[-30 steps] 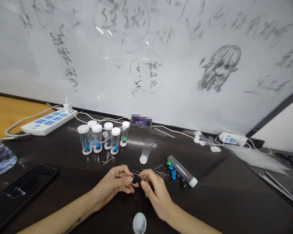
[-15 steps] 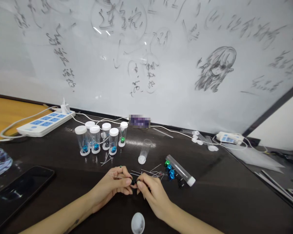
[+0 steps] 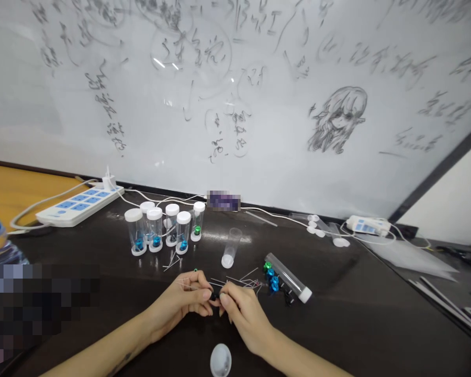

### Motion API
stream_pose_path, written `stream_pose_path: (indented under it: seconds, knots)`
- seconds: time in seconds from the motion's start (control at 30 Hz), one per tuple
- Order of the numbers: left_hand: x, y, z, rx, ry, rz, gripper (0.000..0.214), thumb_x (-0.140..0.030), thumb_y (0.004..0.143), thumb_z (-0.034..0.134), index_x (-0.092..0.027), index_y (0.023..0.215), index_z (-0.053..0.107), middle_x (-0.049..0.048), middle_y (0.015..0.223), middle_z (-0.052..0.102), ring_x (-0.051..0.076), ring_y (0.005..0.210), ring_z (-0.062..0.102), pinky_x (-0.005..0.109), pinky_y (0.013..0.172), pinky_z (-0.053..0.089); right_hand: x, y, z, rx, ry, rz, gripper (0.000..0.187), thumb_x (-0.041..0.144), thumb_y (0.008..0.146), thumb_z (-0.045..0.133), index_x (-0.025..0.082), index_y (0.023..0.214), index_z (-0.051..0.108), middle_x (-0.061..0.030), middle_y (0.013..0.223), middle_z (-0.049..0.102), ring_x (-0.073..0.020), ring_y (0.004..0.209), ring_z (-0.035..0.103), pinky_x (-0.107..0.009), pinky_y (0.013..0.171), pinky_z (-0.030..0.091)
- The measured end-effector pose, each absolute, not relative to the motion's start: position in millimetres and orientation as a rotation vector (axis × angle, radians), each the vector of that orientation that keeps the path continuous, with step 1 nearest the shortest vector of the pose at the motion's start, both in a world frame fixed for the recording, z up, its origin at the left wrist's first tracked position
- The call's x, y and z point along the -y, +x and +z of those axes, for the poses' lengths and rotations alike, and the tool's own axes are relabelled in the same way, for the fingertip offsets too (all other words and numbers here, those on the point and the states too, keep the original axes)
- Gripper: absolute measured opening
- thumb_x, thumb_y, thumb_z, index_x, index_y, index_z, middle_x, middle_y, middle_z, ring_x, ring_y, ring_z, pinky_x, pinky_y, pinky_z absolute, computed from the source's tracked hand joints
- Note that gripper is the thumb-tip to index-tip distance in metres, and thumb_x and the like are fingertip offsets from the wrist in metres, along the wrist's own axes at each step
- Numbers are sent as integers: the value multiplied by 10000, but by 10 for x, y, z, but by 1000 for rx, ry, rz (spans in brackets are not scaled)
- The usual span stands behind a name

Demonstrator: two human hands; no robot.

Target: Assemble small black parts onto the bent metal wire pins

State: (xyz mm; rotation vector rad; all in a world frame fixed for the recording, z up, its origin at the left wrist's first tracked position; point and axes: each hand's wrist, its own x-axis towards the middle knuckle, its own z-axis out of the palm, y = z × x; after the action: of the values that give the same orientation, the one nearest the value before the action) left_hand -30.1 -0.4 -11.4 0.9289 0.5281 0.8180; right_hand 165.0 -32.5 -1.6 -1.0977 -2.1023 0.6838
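In the middle of the dark table, my left hand and my right hand meet, both closed in a pinch. Between their fingertips is a small black part, mostly covered by the fingers. A thin pale wire runs across my left hand's fingers. Just beyond the hands lies a loose bunch of thin wires. To the right, small blue pieces, a green piece and black pieces rest beside a capped clear tube lying on its side.
Several white-capped clear tubes stand at the left. An open clear tube stands upright beyond the hands. A whitish oval object sits at the near edge. Power strips with cables line the whiteboard; a bottle is far left.
The whole view has shifted slightly, with the whiteboard lower and the bottle further into sight. My hands keep nearly the same pinch on the black part.
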Motion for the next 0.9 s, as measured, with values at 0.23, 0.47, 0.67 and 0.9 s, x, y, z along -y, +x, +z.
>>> stream_pose_path:
  seconds: [0.23, 0.47, 0.67, 0.9]
  knots:
    - [24, -299, -87, -532, 965, 858, 142, -173, 771, 731, -124, 783, 598, 58, 691, 728, 119, 600, 687, 171, 576, 539, 314, 1650, -31, 2022, -1094, 621, 221, 335, 957, 498, 196, 786, 519, 36, 632, 547, -116, 564, 508, -220, 572, 369]
    - [32, -313, -82, -506, 983, 848, 156, -189, 770, 734, -131, 760, 589, 60, 726, 725, 126, 640, 693, 180, 602, 550, 360, 1635, -47, 1982, -994, 491, 131, 303, 882, 617, 193, 926, 561, 18, 722, 561, -127, 614, 540, -223, 602, 407]
    - [18, -300, -82, -500, 1002, 797, 184, -196, 752, 752, -132, 782, 582, 99, 742, 749, 157, 663, 717, 183, 604, 552, 351, 1625, -24, 2030, -1002, 490, 291, 331, 975, 449, 186, 738, 535, 26, 615, 556, -116, 556, 531, -216, 582, 389]
    - [35, -317, -57, -513, 978, 809, 201, -207, 749, 756, -130, 796, 577, 139, 821, 759, 154, 666, 720, 193, 627, 552, 314, 1652, -45, 2002, -1068, 476, 396, 411, 1003, 344, 180, 736, 524, 8, 620, 564, -123, 562, 531, -221, 585, 381]
